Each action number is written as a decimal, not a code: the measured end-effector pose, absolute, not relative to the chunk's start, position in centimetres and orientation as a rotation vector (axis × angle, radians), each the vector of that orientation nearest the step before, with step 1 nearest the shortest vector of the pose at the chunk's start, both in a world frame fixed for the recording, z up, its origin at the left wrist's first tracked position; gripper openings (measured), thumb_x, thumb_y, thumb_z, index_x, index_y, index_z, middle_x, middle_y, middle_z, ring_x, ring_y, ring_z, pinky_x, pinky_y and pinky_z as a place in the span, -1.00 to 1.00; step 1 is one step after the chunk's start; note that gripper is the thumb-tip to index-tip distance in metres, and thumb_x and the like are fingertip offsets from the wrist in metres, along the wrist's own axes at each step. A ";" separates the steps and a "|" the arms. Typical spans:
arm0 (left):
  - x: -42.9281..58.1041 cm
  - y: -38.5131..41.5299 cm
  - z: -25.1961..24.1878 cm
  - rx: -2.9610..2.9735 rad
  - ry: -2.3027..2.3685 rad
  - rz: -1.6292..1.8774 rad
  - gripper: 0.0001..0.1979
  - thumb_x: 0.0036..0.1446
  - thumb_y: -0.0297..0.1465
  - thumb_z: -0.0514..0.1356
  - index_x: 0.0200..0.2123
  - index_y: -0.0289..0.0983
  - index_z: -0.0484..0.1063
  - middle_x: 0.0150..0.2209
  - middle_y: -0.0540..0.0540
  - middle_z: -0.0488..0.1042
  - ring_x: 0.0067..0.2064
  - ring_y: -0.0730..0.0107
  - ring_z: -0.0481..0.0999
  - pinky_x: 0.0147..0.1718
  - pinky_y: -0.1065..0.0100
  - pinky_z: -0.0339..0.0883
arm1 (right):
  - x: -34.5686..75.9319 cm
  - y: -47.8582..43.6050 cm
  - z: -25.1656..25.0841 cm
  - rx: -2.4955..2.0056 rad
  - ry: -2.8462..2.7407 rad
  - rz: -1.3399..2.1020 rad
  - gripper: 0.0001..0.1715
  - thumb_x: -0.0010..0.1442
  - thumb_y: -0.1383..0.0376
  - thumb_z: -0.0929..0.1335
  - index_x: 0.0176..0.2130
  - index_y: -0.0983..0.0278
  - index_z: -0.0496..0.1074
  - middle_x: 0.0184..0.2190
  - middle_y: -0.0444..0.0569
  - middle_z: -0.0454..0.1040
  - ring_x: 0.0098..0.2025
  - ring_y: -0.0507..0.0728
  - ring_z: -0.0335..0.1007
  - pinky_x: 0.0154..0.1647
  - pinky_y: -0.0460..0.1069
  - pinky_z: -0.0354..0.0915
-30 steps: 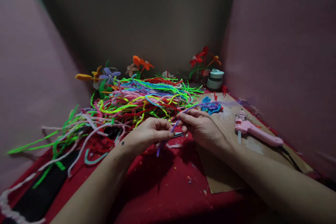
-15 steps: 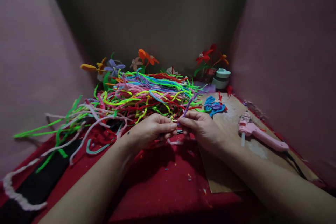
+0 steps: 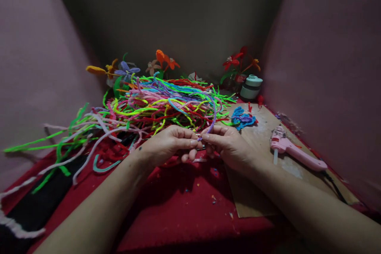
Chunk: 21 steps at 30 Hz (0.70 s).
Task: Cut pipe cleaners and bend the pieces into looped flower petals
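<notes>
A purple pipe cleaner point(image 3: 213, 116) is pinched between both hands above the red cloth. My left hand point(image 3: 178, 143) grips its small twisted end between thumb and forefinger, with the other fingers curled below. My right hand point(image 3: 224, 141) pinches it close beside that end, and the long free part arcs upward over the right thumb. Just behind the hands lies a large heap of pipe cleaners point(image 3: 166, 103) in many colours. To the right of the right hand rests a blue pipe-cleaner flower point(image 3: 242, 118) with a purple middle.
A pink glue gun point(image 3: 293, 151) with a black cord lies on a brown board point(image 3: 256, 202) at the right. A teal-lidded jar point(image 3: 251, 87) and pipe-cleaner flowers point(image 3: 165, 61) stand at the back. Loose pipe cleaners trail leftward over a black item point(image 3: 44, 202) on the red cloth point(image 3: 178, 222).
The purple pipe cleaner's free end has swung from pointing up and right into an arc curving back to the left. Both hands stay close together, still pinching it.
</notes>
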State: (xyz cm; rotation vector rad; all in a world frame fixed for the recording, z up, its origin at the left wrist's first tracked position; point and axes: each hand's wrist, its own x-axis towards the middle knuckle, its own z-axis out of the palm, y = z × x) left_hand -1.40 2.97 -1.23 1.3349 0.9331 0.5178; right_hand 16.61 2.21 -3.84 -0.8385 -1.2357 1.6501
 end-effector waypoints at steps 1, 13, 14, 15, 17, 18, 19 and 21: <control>-1.4 3.0 -1.3 1.343 0.930 0.518 -0.85 0.02 -0.36 0.21 -0.47 -0.36 0.46 -0.62 -0.03 0.44 -0.68 0.65 0.29 -0.73 0.58 0.03 | 16.6 2.2 -3.8 -0.852 -1.251 1.642 -0.84 -0.02 0.27 0.41 -0.46 0.34 0.43 -0.61 -0.16 0.35 -0.63 -0.08 0.18 -0.61 -0.13 0.18; -0.7 2.3 -0.7 1.509 1.010 0.503 -0.79 0.07 -0.32 0.13 -0.51 -0.34 0.39 -0.66 0.01 0.41 -0.69 0.62 0.27 -0.69 0.56 0.09 | 16.5 2.0 -3.7 -0.958 -1.430 1.400 -0.88 -0.01 0.27 0.40 -0.47 0.31 0.43 -0.59 -0.17 0.36 -0.58 -0.06 0.18 -0.54 -0.10 0.12; -0.7 2.3 -0.7 1.518 1.011 0.502 -0.78 0.07 -0.32 0.14 -0.51 -0.34 0.39 -0.66 0.01 0.41 -0.69 0.62 0.28 -0.68 0.56 0.10 | 16.6 2.0 -3.7 -0.960 -1.427 1.407 -0.87 -0.02 0.27 0.40 -0.47 0.31 0.43 -0.60 -0.18 0.35 -0.59 -0.06 0.17 -0.55 -0.10 0.12; -0.7 2.4 -0.7 1.522 1.012 0.504 -0.78 0.07 -0.31 0.14 -0.52 -0.34 0.39 -0.66 0.01 0.40 -0.68 0.62 0.28 -0.68 0.56 0.10 | 16.6 2.1 -3.7 -0.961 -1.421 1.418 -0.87 -0.02 0.27 0.40 -0.47 0.31 0.43 -0.60 -0.18 0.34 -0.60 -0.06 0.16 -0.55 -0.10 0.11; -0.8 2.4 -0.8 1.523 1.014 0.508 -0.78 0.07 -0.31 0.13 -0.51 -0.33 0.39 -0.67 0.03 0.39 -0.69 0.63 0.27 -0.68 0.56 0.09 | 16.6 2.1 -3.7 -0.959 -1.410 1.447 -0.85 -0.02 0.25 0.41 -0.48 0.31 0.43 -0.62 -0.18 0.33 -0.61 -0.07 0.14 -0.57 -0.10 0.09; -0.8 2.4 -0.9 1.523 1.013 0.510 -0.79 0.08 -0.30 0.13 -0.50 -0.32 0.39 -0.67 0.04 0.38 -0.70 0.63 0.25 -0.69 0.56 0.08 | 16.6 2.1 -3.7 -0.955 -1.404 1.463 -0.83 -0.02 0.24 0.41 -0.48 0.31 0.43 -0.63 -0.19 0.32 -0.62 -0.07 0.13 -0.58 -0.11 0.08; -0.8 2.5 -0.9 1.527 1.011 0.514 -0.78 0.08 -0.30 0.13 -0.50 -0.32 0.39 -0.68 0.05 0.37 -0.70 0.64 0.24 -0.69 0.56 0.07 | 16.6 2.1 -3.7 -0.951 -1.395 1.475 -0.82 -0.03 0.23 0.42 -0.49 0.31 0.42 -0.64 -0.19 0.31 -0.62 -0.07 0.12 -0.59 -0.11 0.07; -0.9 2.5 -1.0 1.541 1.004 0.522 -0.78 0.07 -0.28 0.13 -0.50 -0.32 0.39 -0.67 0.06 0.35 -0.70 0.64 0.22 -0.70 0.56 0.05 | 16.7 2.1 -3.7 -0.940 -1.383 1.491 -0.80 -0.03 0.22 0.42 -0.49 0.31 0.42 -0.65 -0.20 0.30 -0.63 -0.08 0.11 -0.60 -0.11 0.06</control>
